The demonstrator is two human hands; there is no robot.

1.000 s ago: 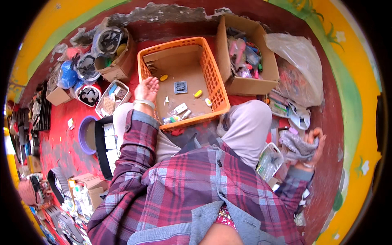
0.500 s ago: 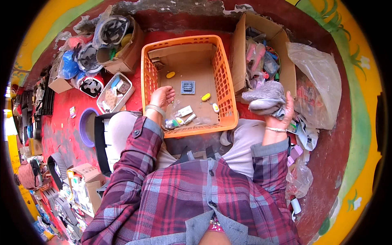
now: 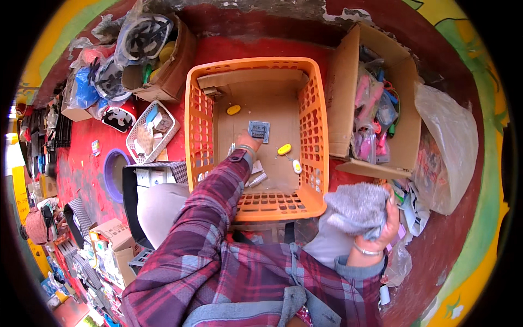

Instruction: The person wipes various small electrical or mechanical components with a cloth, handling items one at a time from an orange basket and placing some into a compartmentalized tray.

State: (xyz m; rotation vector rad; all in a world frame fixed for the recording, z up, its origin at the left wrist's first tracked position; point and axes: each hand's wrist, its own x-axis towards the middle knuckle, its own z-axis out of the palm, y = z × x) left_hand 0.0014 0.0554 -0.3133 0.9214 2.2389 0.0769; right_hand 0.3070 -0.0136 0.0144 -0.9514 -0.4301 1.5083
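Note:
Inside the orange basket [image 3: 189, 117], my left hand [image 3: 249, 140] reaches down to a small grey-blue square plastic piece [image 3: 259, 131]. Its fingers are bent and closed on the lower left edge of that piece, with the fingertips partly hidden. My right hand [image 3: 385, 226] grips a bundled grey fuzzy cloth [image 3: 357, 206] just outside the basket's near right corner. Two yellow oval items lie in the basket: one at the back [image 3: 233, 110], the other [image 3: 284, 149] towards the right. A white and yellow oval item [image 3: 297, 166] is beside the latter, and a small white box [image 3: 256, 167] sits under my left wrist.
An open cardboard box [image 3: 340, 98] of pink and coloured goods stands right of the basket, beside a clear plastic bag [image 3: 449, 147]. On the left are a white basket [image 3: 143, 158], a purple basin [image 3: 109, 177] and another cardboard box [image 3: 182, 65] with bagged helmets.
My left hand has moved from the basket's left side to the grey-blue piece. The right hand, still holding the cloth, is lower in view. The whole view has shifted somewhat.

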